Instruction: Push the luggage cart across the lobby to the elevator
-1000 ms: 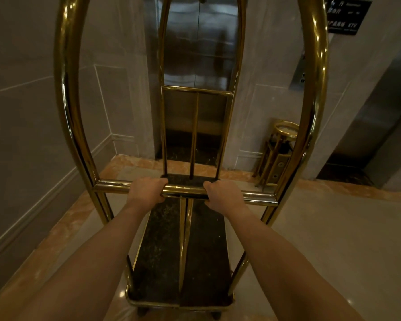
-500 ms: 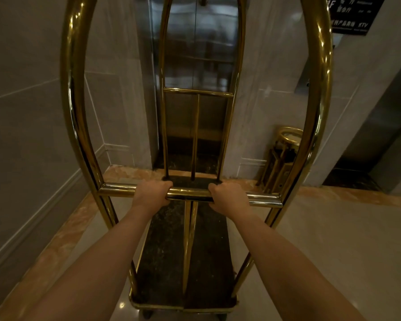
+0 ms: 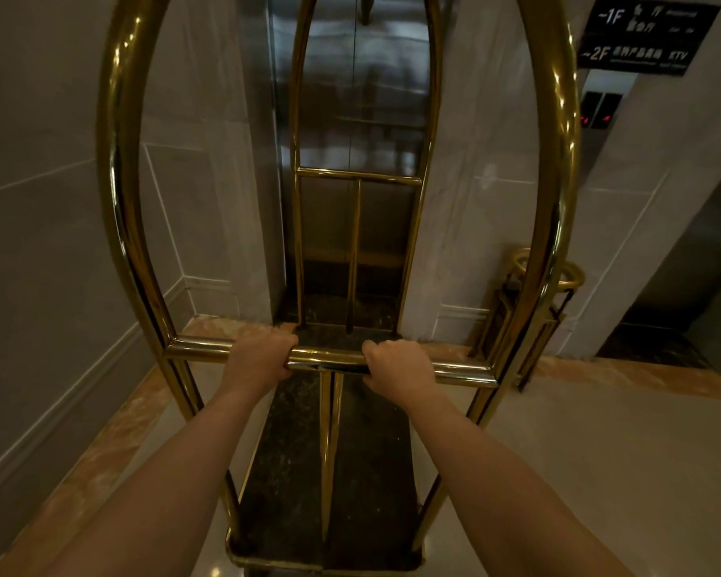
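We stand in a lobby corner, with the grey wall close along our left and pale open floor spreading to our right. Straight ahead, the steel elevator door is closed, and the far end of the luggage cart seems to sit just before its threshold, though the wide lens makes that hard to judge. Our left hand and right hand are both clenched around the cart's crossbar, near its middle, arms stretched forward. The cart is polished brass with tall arched ends and a dark, speckled, bare deck. A brass bin stands beside the door.
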Tool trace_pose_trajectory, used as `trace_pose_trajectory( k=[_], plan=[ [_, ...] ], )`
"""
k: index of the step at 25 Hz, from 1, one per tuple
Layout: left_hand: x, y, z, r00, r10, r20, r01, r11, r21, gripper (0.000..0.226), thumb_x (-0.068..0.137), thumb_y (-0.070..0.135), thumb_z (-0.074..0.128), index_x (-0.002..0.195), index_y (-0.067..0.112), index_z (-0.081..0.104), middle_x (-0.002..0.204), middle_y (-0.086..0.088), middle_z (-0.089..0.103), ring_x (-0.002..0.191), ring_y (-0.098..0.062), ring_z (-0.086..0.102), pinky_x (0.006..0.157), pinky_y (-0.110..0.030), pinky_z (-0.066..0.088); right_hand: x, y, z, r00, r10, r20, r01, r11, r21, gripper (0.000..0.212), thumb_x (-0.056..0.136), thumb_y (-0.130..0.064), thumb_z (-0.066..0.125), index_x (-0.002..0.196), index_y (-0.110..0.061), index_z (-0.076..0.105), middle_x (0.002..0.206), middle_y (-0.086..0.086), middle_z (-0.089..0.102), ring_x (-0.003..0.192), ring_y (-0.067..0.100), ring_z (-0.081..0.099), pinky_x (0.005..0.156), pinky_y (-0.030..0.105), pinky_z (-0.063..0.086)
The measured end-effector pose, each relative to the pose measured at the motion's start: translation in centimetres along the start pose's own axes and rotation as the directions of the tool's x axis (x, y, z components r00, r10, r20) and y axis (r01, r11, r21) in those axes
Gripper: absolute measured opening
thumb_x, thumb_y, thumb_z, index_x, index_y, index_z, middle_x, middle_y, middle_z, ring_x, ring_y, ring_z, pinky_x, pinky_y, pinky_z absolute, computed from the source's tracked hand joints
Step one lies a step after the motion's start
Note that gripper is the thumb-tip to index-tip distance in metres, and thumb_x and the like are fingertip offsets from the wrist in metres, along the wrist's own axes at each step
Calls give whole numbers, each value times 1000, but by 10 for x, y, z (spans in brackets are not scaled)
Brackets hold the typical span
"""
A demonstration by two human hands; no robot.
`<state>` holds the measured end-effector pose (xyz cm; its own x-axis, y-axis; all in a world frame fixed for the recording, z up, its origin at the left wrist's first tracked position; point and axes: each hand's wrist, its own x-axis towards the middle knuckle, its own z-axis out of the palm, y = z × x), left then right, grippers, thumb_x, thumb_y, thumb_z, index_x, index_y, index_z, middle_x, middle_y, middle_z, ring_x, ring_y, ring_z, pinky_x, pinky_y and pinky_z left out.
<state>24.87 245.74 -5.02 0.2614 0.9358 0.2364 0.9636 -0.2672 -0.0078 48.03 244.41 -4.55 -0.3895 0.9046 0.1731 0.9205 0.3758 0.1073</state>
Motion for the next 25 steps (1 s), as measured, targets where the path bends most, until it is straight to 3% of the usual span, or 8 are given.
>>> trace_pose_trajectory(
  k=[9, 14, 18, 25],
  plan=[
    [52, -12, 13, 1000, -25, 12, 25, 999, 32, 20, 77, 28, 75, 95, 29, 66, 93, 2, 69, 88, -19, 64, 84, -37, 51, 47, 21, 16, 1000, 18, 6, -18, 1000, 15, 26, 90, -29, 65, 111, -18, 53, 86, 2, 63, 67, 19, 56, 58, 33, 44],
    [64, -18, 15, 998, -13, 60, 12, 1000, 14, 25, 78, 31, 74, 100, 30, 64, 97, 3, 69, 91, -19, 64, 85, -39, 52, 57, 20, 13, 999, 41, 11, -41, 999, 12, 28, 89, -30, 66, 111, -18, 54, 89, 3, 64, 76, 22, 61, 63, 35, 45],
    [68, -22, 7, 982, 9, 187, -4, 1000, -24, 26, 83, 31, 70, 107, 27, 60, 103, 1, 68, 95, -21, 63, 87, -40, 50, 59, 9, 7, 985, 162, 56, -164, 986, 37, 28, 88, -23, 68, 112, -19, 55, 96, 4, 65, 86, 26, 63, 67, 36, 42],
    [62, -20, 14, 988, 11, 156, -16, 999, 28, 36, 85, 35, 68, 116, 24, 54, 114, -3, 62, 108, -24, 57, 96, -41, 44, 56, -1, 7, 967, 245, 72, -245, 970, -4, 27, 89, -15, 66, 114, -17, 54, 102, 7, 67, 93, 28, 64, 75, 36, 43]
  ],
)
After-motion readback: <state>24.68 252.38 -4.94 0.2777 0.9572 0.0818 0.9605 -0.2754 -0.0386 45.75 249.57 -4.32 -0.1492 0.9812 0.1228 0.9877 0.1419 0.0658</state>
